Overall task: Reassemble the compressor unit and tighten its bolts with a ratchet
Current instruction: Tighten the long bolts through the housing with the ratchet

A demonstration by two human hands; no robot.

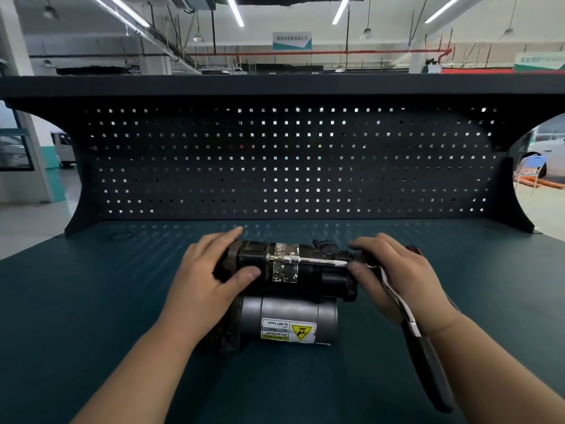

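The compressor unit (293,280) lies on its side on the teal table (91,301), long axis running left to right, its silver motor cylinder (287,313) nearest the person with the warning label (289,330) upside down. It sits between the hands. The left hand (208,280) rests over its left end, fingers fairly straight across the top, thumb pressed on the near face. The right hand (394,280) grips the head of the ratchet (409,322) at the right end. The extension bar (318,261) points left along the black body; the handle points back toward the person.
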